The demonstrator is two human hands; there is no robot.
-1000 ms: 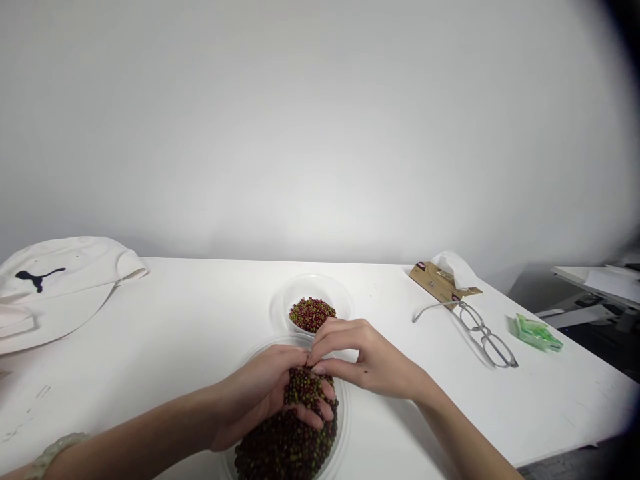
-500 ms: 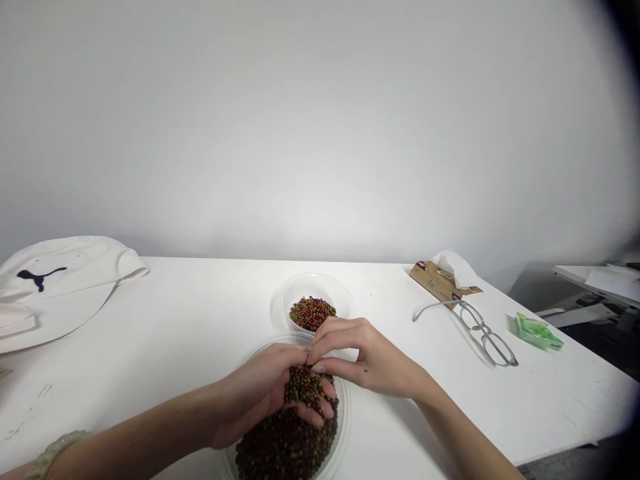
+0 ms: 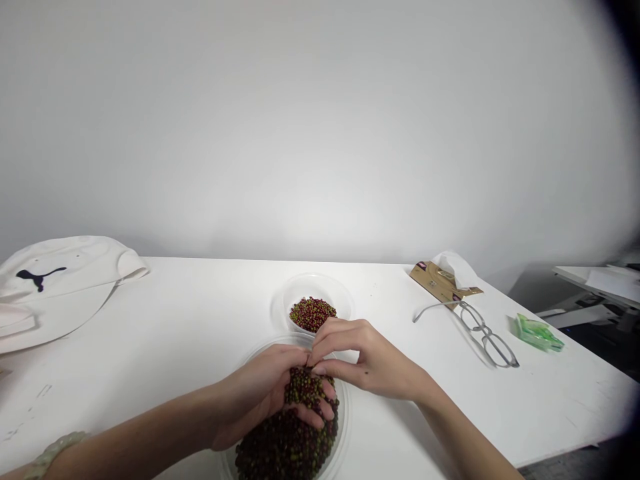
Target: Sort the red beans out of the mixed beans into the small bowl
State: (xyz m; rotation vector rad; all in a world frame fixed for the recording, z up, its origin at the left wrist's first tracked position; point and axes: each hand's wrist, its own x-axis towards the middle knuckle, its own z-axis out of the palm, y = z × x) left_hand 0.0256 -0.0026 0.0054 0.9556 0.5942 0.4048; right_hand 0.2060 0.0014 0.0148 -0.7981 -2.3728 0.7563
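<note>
A clear plastic bowl (image 3: 342, 427) near the table's front edge is heaped with dark red and green beans (image 3: 283, 447). My left hand (image 3: 260, 393) is cupped over the heap with a scoop of beans lying in its palm and fingers. My right hand (image 3: 363, 360) hovers just above that scoop, thumb and fingers pinched together at the beans; what the pinch holds is too small to make out. Behind them stands a smaller clear bowl (image 3: 334, 287) with a lower pile of red and green beans (image 3: 312, 313).
The white table (image 3: 200, 327) carries a white cap with a black logo (image 3: 55, 287) at far left. At right lie grey glasses (image 3: 483, 333), a brown tissue pack (image 3: 440, 280) and a green packet (image 3: 537, 332). Another desk (image 3: 600, 280) stands beyond the right edge.
</note>
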